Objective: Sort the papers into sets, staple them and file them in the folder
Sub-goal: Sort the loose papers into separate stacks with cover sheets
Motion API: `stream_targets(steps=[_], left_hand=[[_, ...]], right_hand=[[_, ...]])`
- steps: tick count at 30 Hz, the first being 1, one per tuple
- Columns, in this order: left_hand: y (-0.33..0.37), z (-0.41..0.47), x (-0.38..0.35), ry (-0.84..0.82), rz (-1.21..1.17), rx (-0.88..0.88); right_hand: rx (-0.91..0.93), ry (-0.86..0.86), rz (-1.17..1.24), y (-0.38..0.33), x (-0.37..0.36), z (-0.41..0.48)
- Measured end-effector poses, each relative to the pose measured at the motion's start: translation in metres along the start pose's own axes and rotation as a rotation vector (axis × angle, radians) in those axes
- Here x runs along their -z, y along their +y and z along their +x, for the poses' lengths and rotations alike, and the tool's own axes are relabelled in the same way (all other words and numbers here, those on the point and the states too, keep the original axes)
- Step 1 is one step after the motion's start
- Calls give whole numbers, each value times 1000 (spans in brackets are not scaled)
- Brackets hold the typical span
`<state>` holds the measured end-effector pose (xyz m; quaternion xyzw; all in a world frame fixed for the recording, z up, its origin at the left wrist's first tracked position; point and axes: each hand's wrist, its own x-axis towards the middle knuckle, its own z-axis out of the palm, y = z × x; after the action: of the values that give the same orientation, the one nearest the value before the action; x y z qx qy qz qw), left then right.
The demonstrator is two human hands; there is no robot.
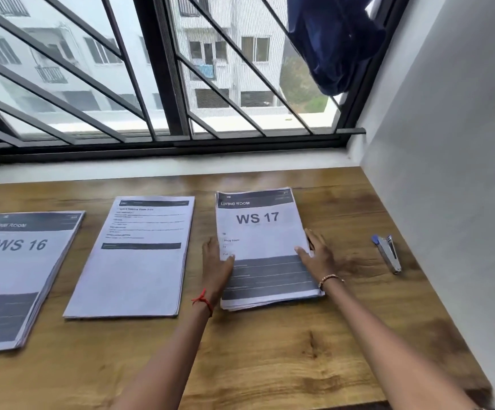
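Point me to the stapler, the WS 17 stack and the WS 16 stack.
stapler point(387, 254), head view, middle of body.
WS 17 stack point(257, 218), head view, printed title.
WS 16 stack point(20, 244), head view, printed title.

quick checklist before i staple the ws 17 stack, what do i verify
1. WS 17 stack squared: not ok, bottom edges look uneven.
2. Hands steadying it: ok, left hand and right hand at its sides.
3. Stapler near: ok, lies right of the stack, untouched.
4. Stapler loaded: cannot tell.
5. Folder ready: cannot tell, none clearly seen.
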<state>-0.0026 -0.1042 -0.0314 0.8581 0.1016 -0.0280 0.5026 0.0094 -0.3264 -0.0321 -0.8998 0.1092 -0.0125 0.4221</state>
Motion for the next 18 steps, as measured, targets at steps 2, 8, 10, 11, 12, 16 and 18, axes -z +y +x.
stream_targets(steps=[2,8,10,11,12,16,18], left_hand=[[-5,-7,-5,8,-49,-12],[-13,-9,-14,55,-61,-21],[-14,-8,-15,71,-62,-27],[-14,-8,-16,79,-53,-31],[-15,-8,-16,82,-49,-35],[-16,-9,-16,102,-23,-57],[-18,-8,-15,115,-23,-58]], right_hand=[[-3,31,29,6,-7,-5],[6,11,84,12,-10,-2],[-4,8,95,13,-11,-2],[-7,13,103,13,-12,-2],[-10,18,108,13,-12,-3],[-14,58,131,11,-13,-3],[-43,98,174,9,-11,0]])
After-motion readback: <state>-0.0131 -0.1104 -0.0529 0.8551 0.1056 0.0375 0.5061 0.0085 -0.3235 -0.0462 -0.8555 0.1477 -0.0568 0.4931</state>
